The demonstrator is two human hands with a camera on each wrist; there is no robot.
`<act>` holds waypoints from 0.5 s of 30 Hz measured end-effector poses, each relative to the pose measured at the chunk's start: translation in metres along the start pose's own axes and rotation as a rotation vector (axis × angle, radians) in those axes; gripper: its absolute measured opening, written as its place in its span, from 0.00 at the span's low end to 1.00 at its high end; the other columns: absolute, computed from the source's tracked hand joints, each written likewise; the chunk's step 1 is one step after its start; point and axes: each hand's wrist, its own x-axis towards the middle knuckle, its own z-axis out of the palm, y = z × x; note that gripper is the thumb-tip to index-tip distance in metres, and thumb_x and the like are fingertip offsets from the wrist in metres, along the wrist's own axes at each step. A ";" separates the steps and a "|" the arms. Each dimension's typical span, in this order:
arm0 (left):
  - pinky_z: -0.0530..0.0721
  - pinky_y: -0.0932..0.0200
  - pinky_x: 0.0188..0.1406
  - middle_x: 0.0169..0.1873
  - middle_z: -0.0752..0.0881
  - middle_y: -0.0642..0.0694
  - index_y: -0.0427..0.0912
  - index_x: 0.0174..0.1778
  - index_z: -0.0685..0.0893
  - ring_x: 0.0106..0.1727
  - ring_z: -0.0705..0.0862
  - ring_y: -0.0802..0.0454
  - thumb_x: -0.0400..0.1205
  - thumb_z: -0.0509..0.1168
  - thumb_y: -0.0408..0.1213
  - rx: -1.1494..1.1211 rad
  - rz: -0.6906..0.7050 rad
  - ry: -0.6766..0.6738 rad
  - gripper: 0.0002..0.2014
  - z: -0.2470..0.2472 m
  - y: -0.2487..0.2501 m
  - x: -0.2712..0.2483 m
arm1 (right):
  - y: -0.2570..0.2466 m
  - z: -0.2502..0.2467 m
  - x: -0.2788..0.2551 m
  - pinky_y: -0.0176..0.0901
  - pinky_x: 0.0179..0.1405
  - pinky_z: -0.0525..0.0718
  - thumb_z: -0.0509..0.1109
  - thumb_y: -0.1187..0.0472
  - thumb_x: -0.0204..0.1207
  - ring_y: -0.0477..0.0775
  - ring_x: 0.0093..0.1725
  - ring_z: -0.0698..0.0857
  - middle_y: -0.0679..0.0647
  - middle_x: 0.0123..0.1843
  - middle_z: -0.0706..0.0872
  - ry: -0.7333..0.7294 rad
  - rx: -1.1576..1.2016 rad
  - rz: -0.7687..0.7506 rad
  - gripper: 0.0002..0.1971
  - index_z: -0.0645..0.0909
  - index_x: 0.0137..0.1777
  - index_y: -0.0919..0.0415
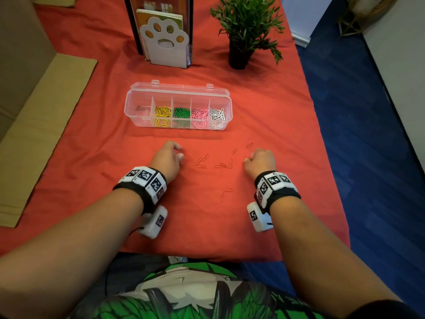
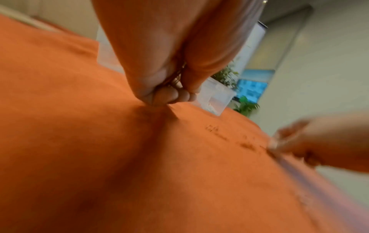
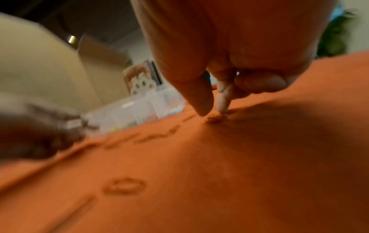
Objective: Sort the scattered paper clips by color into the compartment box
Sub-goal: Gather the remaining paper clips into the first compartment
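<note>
The clear compartment box (image 1: 138, 111) stands open on the red cloth, with yellow, green, pink and white clips in separate compartments; its leftmost compartment shows no coloured clips. Several red paper clips (image 1: 224, 165) lie scattered on the cloth between my hands, and two more (image 1: 226, 192) lie nearer to me. My left hand (image 1: 178, 153) is curled, and the left wrist view shows it gripping a small bunch of red clips (image 2: 176, 77) between thumb and fingers. My right hand (image 1: 248, 158) has thumb and forefinger tips pinching a red clip (image 3: 214, 118) that lies on the cloth.
A white paw-shaped bookend (image 1: 164, 46) holding books and a potted plant (image 1: 246, 26) stand behind the box. Flat cardboard (image 1: 46, 116) lies along the left. The table's right edge (image 1: 322, 139) drops to a blue floor.
</note>
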 end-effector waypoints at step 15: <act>0.79 0.58 0.44 0.40 0.85 0.45 0.43 0.43 0.86 0.42 0.83 0.47 0.69 0.74 0.48 0.225 0.051 -0.094 0.14 0.024 0.026 0.013 | 0.000 0.000 -0.006 0.39 0.22 0.62 0.66 0.71 0.76 0.48 0.25 0.67 0.53 0.29 0.77 -0.339 0.958 0.022 0.14 0.70 0.34 0.55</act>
